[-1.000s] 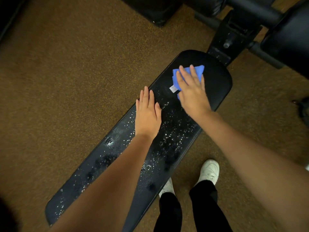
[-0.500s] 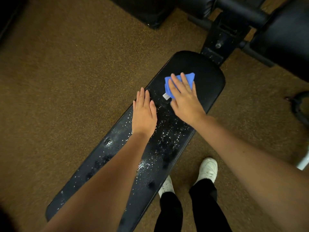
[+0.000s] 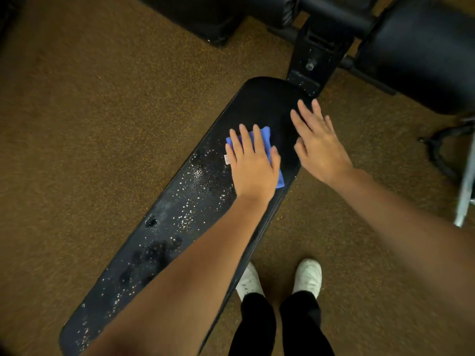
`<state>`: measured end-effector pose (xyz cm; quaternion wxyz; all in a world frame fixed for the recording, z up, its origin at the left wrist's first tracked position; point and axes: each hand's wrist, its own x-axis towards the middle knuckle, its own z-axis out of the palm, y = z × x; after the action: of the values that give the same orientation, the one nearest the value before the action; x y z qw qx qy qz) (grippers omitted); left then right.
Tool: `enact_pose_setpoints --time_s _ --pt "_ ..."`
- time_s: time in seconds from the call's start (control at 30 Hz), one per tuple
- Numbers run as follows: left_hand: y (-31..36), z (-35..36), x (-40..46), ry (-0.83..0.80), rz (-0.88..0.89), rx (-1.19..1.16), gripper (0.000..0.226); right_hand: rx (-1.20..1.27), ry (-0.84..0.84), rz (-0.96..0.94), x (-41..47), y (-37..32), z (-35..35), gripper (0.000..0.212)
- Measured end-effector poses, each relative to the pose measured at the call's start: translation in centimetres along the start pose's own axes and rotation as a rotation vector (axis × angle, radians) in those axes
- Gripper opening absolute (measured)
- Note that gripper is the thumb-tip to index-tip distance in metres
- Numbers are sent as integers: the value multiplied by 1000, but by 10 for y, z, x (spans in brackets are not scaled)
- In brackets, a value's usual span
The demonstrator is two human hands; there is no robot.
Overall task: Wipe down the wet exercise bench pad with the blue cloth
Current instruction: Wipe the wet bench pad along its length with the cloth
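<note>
Blue cloth (image 3: 267,140) lies mid-pad, pressed under the flat left hand (image 3: 253,168), fingers spread on it and not curled; right hand (image 3: 318,147) hovers open at 3 o'clock of it. Best kept flat and drawn toward 7 o'clock, where droplets (image 3: 195,191) bead the black pad (image 3: 259,104). Brown carpet (image 3: 90,124) surrounds; frame (image 3: 312,57) at 12 o'clock
</note>
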<state>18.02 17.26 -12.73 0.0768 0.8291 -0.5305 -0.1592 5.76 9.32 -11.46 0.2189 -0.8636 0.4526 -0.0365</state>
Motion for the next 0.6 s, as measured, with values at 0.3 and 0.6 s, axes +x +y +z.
enact_pose_setpoints --time_s 0.3,0.6 --pt "-5 11 17 -12 -48 126 56 -70 -133 -90 5 4 16 53" --pt "-31 4 11 73 -272 17 64 -191 -184 -42 3 -1 24 58"
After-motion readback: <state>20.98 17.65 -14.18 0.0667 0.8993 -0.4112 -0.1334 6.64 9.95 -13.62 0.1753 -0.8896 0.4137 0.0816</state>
